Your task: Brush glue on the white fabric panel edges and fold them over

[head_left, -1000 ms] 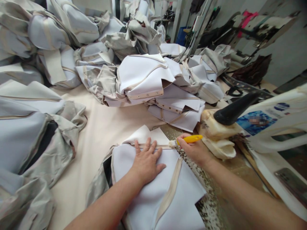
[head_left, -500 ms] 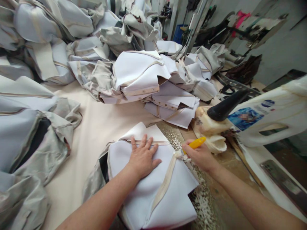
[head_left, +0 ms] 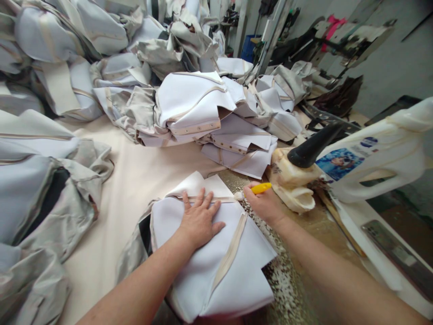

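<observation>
A white sewn piece [head_left: 243,271] with beige strips lies on the table in front of me. My left hand [head_left: 200,221] rests flat on its upper part, fingers spread. In my right hand [head_left: 264,203] is a yellow-handled brush [head_left: 260,188], its pale bristles at the upper right corner of the piece, by the end of the upper beige strip. Another beige strip [head_left: 230,253] runs diagonally down the piece, left of my right forearm.
White and grey pieces [head_left: 196,101] are heaped across the back, more [head_left: 30,189] at the left. Right of my right hand stand a glue-crusted container [head_left: 292,178] with a black cone [head_left: 314,146], a white jug [head_left: 379,153] and a phone [head_left: 395,253]. A sewing machine [head_left: 358,40] is behind.
My right hand has moved up and left with the brush, from the top of the diagonal strip to the end of the upper strip. My left hand stays on the piece.
</observation>
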Motion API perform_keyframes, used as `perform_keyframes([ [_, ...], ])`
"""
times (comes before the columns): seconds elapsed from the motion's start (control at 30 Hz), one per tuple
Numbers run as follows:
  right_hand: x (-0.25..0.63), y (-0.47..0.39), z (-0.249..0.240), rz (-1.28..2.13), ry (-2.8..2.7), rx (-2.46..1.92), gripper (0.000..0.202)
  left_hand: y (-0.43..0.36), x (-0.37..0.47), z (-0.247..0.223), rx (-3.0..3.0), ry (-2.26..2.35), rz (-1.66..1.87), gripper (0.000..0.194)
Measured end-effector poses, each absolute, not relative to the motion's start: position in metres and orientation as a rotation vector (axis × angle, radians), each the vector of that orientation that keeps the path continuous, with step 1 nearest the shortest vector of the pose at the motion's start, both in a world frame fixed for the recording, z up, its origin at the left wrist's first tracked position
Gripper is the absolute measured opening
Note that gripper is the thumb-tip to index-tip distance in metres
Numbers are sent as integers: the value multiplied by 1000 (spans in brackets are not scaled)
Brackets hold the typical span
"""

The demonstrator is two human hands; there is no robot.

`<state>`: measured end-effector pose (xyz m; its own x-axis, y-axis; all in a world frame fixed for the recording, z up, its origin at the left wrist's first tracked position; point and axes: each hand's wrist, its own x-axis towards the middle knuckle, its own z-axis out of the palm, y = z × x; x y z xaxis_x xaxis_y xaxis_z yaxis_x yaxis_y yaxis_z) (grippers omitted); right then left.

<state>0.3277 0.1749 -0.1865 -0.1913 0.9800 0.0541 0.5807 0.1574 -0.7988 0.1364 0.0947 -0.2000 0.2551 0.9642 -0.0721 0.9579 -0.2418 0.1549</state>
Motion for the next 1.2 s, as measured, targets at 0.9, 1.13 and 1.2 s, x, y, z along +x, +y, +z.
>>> perform_keyframes([
  [0.9,366,146,-179,1064,-1951,-1511,25,95,137,-202,2352,1825,77,59],
  [1.13,364,132,-181,1129,-1817,-1599,25,95,138,-201,2343,1822,52,58],
  [1.2,370,121,-181,1161,-1799,-1625,24,95,138,-201,2346,1820,53,58],
])
